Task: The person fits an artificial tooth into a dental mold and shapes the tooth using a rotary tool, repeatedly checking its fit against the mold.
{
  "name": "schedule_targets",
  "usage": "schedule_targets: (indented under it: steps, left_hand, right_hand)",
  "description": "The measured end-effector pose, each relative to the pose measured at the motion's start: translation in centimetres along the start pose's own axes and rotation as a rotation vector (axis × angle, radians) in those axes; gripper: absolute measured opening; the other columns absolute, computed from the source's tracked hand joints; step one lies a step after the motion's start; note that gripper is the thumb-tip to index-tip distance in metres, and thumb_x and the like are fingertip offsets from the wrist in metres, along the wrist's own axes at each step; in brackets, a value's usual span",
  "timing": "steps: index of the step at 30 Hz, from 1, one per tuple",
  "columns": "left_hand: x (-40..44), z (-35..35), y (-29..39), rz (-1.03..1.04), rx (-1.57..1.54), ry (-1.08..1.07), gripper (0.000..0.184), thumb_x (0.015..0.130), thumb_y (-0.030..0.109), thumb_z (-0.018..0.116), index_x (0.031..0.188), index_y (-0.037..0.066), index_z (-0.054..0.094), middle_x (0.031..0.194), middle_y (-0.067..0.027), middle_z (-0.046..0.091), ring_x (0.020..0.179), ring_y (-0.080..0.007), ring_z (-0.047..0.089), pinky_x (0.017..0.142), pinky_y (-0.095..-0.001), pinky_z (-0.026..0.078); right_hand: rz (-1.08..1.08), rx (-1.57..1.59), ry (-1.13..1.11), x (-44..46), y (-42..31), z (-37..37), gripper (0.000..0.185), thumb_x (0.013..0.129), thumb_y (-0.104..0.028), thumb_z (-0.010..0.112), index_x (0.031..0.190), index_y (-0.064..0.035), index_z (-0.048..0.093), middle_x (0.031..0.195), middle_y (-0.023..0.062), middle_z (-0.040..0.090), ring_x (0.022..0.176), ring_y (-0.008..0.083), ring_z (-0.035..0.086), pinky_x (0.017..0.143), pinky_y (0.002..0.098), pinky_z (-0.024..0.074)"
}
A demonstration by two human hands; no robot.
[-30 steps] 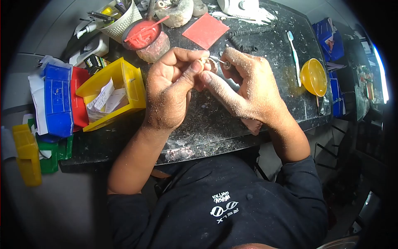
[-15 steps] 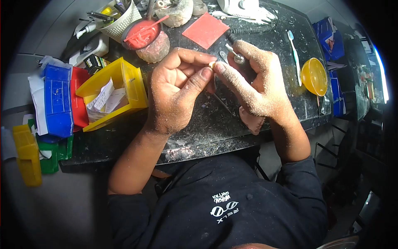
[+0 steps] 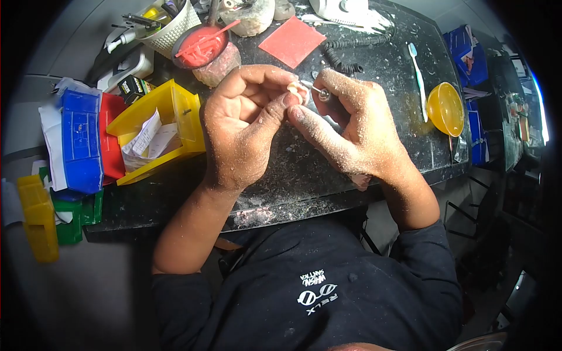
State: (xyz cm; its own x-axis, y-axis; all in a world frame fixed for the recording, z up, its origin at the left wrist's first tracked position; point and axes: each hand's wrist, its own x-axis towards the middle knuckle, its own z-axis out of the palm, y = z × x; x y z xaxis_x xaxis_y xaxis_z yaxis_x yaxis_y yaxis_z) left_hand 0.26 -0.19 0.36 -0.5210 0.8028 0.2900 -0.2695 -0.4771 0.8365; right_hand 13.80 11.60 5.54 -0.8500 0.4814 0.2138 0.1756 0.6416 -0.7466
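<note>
Head view: a small pale piece (image 3: 294, 88) is pinched between thumb and fingertips of the left hand (image 3: 237, 128), at upper centre of the frame.
A slim handpiece (image 3: 323, 94) is gripped in the curled fingers of the right hand (image 3: 363, 126), its tip beside the piece; both hands are coated in pale dust above the dark bench (image 3: 281, 193). A red sheet (image 3: 292, 41) is seen above them.

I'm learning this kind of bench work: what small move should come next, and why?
I'd probably guide the tool lightly along the pale piece, clear of the fingertips. The left hand pinches the piece, and the right hand holds the tool close by, pointed toward it. Whether they touch is too small to tell.
</note>
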Motion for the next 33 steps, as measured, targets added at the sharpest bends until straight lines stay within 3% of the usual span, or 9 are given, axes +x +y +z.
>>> schedule_targets:
  steps: [2, 16, 33]
  left_hand:
    - [-0.10, -0.56, -0.03, -0.012, 0.060, -0.046, 0.023, 0.097, -0.009, 0.062, 0.120, -0.009, 0.056, 0.111, -0.0173, 0.069, 0.105, -0.0213, 0.071, 0.094, -0.0315, 0.058]
    - [-0.47, -0.22, 0.02, 0.031, 0.118, -0.016, 0.018, 0.098, -0.008, 0.062, 0.116, -0.008, 0.060, 0.110, -0.0169, 0.070, 0.102, -0.0201, 0.072, 0.092, -0.0302, 0.059]
    - [-0.48, -0.09, 0.11, 0.033, 0.151, 0.005, 0.014, 0.099, -0.007, 0.062, 0.113, -0.007, 0.062, 0.109, -0.0141, 0.071, 0.100, -0.0179, 0.072, 0.091, -0.0290, 0.059]
  right_hand:
    - [0.017, 0.021, -0.001, 0.03, -0.15, -0.01, 0.040, 0.087, -0.037, 0.077, 0.078, -0.0012, 0.064, 0.061, 0.0110, 0.060, 0.052, 0.0248, 0.061, 0.052, 0.0358, 0.0470]
    - [0.011, -0.068, -0.055, 0.15, -0.16, -0.18, 0.042, 0.089, -0.040, 0.074, 0.076, -0.0009, 0.062, 0.062, 0.0129, 0.062, 0.056, 0.0310, 0.064, 0.055, 0.0401, 0.0492]
    - [-0.007, -0.102, -0.056, 0.05, -0.02, 0.09, 0.038, 0.090, -0.038, 0.073, 0.081, -0.0019, 0.064, 0.065, 0.0131, 0.065, 0.058, 0.0311, 0.067, 0.057, 0.0398, 0.0517]
